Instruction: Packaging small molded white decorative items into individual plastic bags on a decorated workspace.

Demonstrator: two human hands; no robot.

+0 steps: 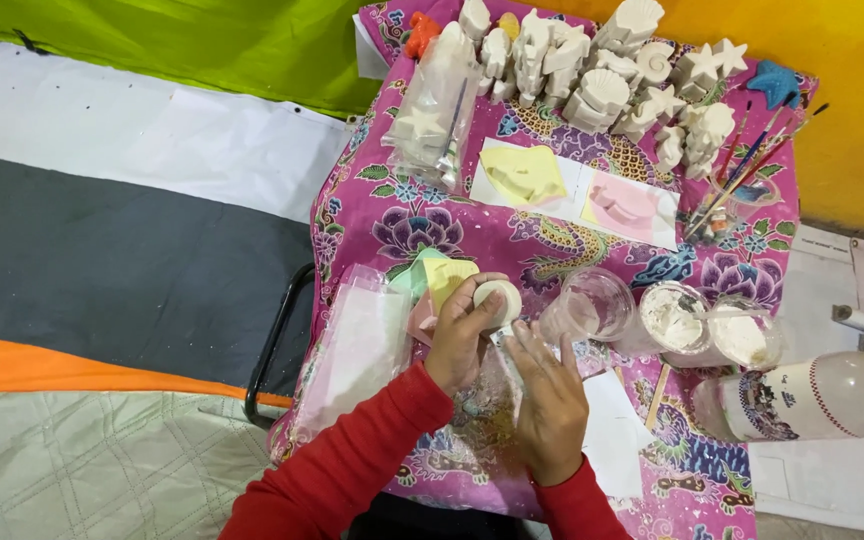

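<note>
- The left hand, just below the middle of the frame, has its fingers curled around a small round white plaster piece, which it holds a little above the pink flowered cloth.
- The right hand lies just to the right of and below the left one, palm down, fingers fairly close together and stretched toward the round piece; its fingertips come near the piece, but I cannot tell whether they touch it or hold anything.
- Both arms wear red sleeves that enter from the bottom edge.
- Just left of the held piece sit a few pale green, yellow and pink moulds, with a clear plastic bag beside them at the cloth's left edge.
- Right of the hands stand an empty clear cup and two cups of white plaster.
- A clear plastic bottle lies on its side at the right edge.
- Along the top of the frame is a crowd of white plaster shells and stars, and a cup of paintbrushes at upper right.
- In the middle of the cloth, two sheets carry a yellow mould and a pink mould.
</note>
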